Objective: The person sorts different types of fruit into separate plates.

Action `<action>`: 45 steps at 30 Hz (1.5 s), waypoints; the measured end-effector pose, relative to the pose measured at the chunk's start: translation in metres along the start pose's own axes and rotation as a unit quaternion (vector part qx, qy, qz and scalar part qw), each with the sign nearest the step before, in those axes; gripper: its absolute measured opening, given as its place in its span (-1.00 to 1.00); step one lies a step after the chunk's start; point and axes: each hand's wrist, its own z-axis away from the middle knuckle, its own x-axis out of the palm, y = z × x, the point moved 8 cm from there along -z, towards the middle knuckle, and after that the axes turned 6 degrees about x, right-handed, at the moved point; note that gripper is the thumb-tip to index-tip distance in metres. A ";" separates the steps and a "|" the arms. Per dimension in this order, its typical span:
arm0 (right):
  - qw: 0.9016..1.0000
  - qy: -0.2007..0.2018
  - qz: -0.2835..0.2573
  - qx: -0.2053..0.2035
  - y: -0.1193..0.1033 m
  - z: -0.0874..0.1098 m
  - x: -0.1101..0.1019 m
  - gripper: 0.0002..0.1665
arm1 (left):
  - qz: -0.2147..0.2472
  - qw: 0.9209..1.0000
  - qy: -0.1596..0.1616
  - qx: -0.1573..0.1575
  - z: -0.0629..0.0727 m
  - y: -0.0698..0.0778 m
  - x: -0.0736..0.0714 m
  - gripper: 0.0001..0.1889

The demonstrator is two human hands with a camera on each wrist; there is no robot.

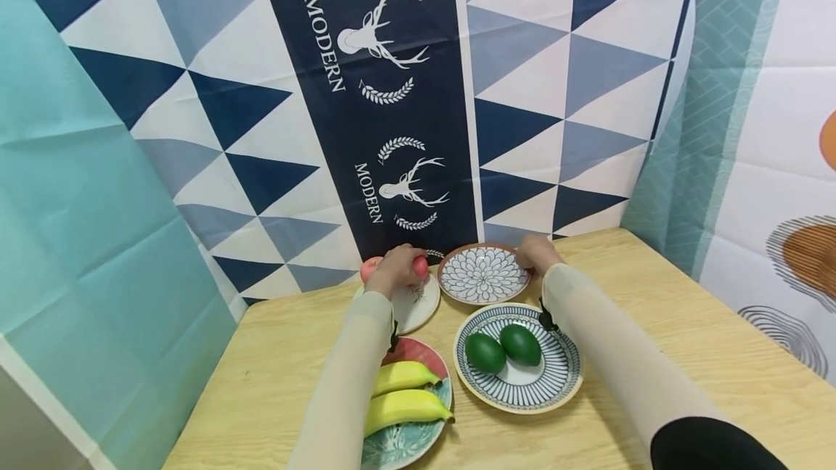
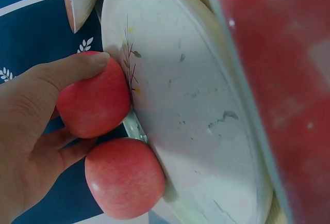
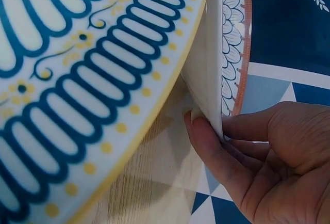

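My left hand (image 1: 392, 272) holds a red apple (image 2: 95, 100) at the far side of a white plate (image 2: 180, 90) with a small twig print. Thumb and fingers lie round the fruit in the left wrist view. A second red apple (image 2: 125, 177) sits right beside it at the plate's edge. On the right, my right hand (image 1: 537, 252) pinches the rim of a brown-rimmed plate (image 1: 483, 274) with a petal pattern. In the right wrist view, this plate's side (image 3: 234, 53) shows between the thumb and fingers. Nothing lies on its patterned face.
Nearer, a red and green plate (image 1: 424, 448) carries two bananas (image 1: 408, 410). To its right, a blue-striped plate (image 1: 568, 376) holds two dark green oval fruits (image 1: 520, 344). A patterned cloth wall (image 1: 418, 107) stands close behind the far plates.
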 end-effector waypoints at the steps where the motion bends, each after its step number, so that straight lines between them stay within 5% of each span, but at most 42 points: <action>1: 1.000 0.000 0.002 0.002 0.001 0.000 0.000 -0.79 | 0.003 1.000 0.000 0.000 0.000 0.000 0.001 -0.29; 11: 1.000 -0.013 0.005 0.002 0.003 0.001 0.007 -0.80 | 0.003 1.000 -0.019 -0.013 0.003 0.003 0.005 -0.31; 18: 1.000 -0.016 0.003 0.008 0.002 0.006 0.015 -0.83 | 0.000 1.000 -0.005 0.022 0.006 0.013 -0.003 -0.32; 26: 1.000 -0.011 0.012 0.006 0.000 0.007 0.009 -0.79 | -0.057 0.993 0.028 0.098 -0.008 0.041 -0.023 -0.36; 33: 1.000 0.005 0.021 -0.003 -0.005 0.003 0.001 -0.82 | -0.068 0.990 0.027 0.122 -0.021 0.073 -0.039 -0.37; 45: 1.000 0.027 0.013 -0.010 -0.003 0.005 -0.002 -0.86 | -0.039 0.993 -0.003 0.115 -0.040 0.104 -0.018 -0.39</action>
